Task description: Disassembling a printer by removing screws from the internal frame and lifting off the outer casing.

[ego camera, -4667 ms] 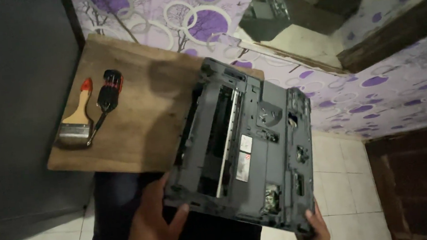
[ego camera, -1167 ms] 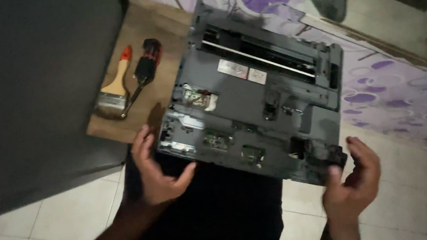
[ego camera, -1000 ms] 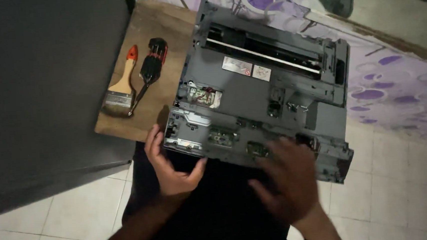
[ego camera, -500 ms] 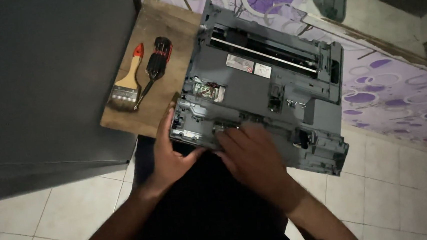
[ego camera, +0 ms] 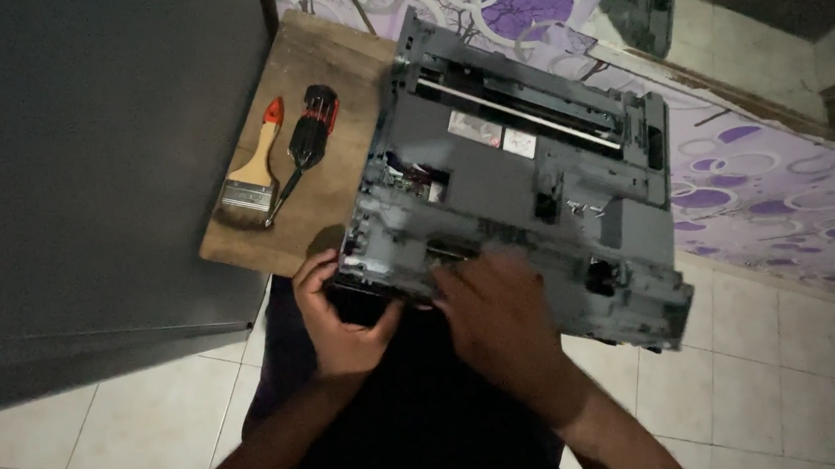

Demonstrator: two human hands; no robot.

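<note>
Printer chassis (ego camera: 522,188), grey and stripped, rests half on the wooden board (ego camera: 318,75) and over my lap, where I see my left hand (ego camera: 340,313) clasping its near corner and my right hand (ego camera: 497,317) lying flat on its near edge, beside a paintbrush (ego camera: 252,173) and a screwdriver (ego camera: 308,139).

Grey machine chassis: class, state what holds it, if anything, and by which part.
The left hand grips the grey machine chassis at its near left corner. The right hand rests on its near edge; whether it grips cannot be told.
</note>
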